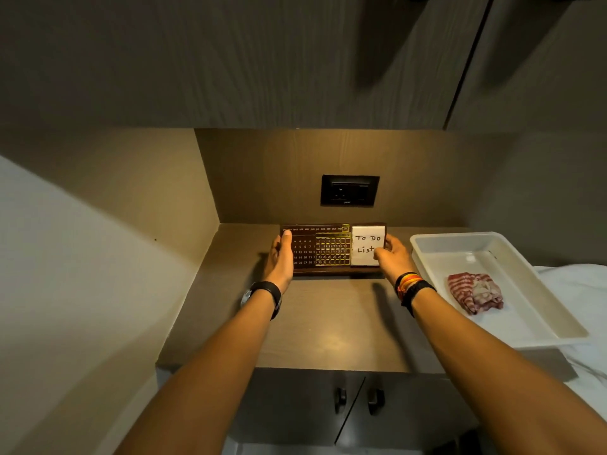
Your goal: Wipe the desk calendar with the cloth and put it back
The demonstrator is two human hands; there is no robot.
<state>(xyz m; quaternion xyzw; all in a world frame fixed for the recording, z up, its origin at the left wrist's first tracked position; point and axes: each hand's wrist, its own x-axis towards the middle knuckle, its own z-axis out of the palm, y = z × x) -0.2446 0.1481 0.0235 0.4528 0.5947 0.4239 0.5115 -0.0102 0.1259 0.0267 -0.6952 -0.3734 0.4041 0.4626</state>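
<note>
Dark brown wooden desk calendar [323, 249] with gold month and date grids stands upright at the back of the brown wood-grain tabletop [322, 326], just below the black wall socket plate [349, 191]. We see a white note pad [367, 246] reading "To Do List" on its right part. Our left hand [281, 257] is pressed against the calendar's left end, thumb lying up along the front face, grip clamped on that edge. Our right hand [392, 256] clasps the right end, fingers curled over the pad's edge, grip closed on the calendar too. Whether the base touches the tabletop, we can't tell. Black watch [266, 295] on the left wrist, black and orange bands [410, 287] on the right. Red-and-white striped cloth [474, 292] lies crumpled in the white rectangular plastic tray [437, 244], to the right of the calendar and apart from both hands. Tray sits partly on the tabletop's right side, partly over white bedding [581, 284]. Cabinet doors with dark handles [358, 400] below the tabletop's front edge.
</note>
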